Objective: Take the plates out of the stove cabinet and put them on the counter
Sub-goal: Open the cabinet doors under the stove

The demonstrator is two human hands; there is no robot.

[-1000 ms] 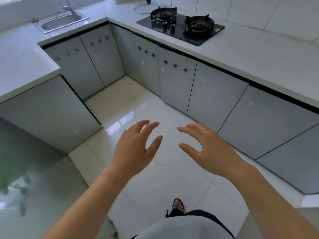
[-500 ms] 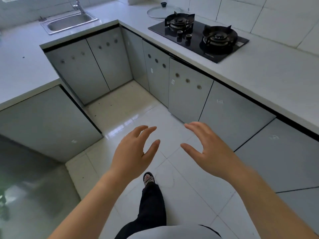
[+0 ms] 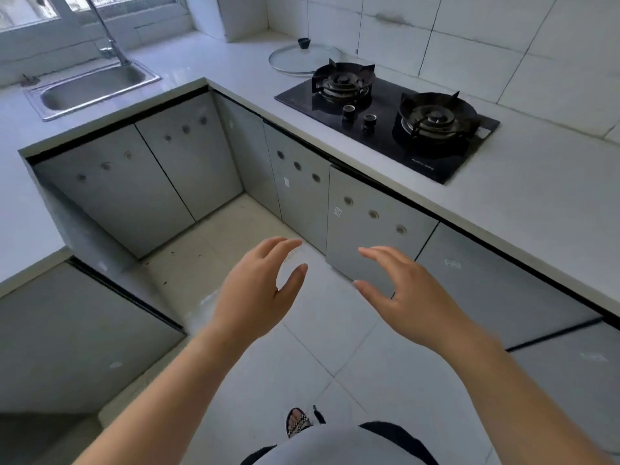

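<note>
pale floor tiles [image 3: 328, 333] lie under both my hands, nearest to me. my left hand [image 3: 255, 297] and right hand [image 3: 409, 297] hover with fingers spread and loosely curled, grasping nothing, touching nothing. just beyond them stand the grey cabinet doors [image 3: 372, 229] under the gas stove [image 3: 389, 119], both shut, so the plates are not visible; i judge they sit behind those doors. there are no handles, only round holes, so to do this step well i would crouch, hook fingertips on the door edge [image 3: 330, 209] nearest my right hand and swing it wide before reaching in. farther off, the white table [image 3: 523, 196] right of the burners offers bare room for landing plates; the glass lid [image 3: 302, 58] sits beyond.
</note>
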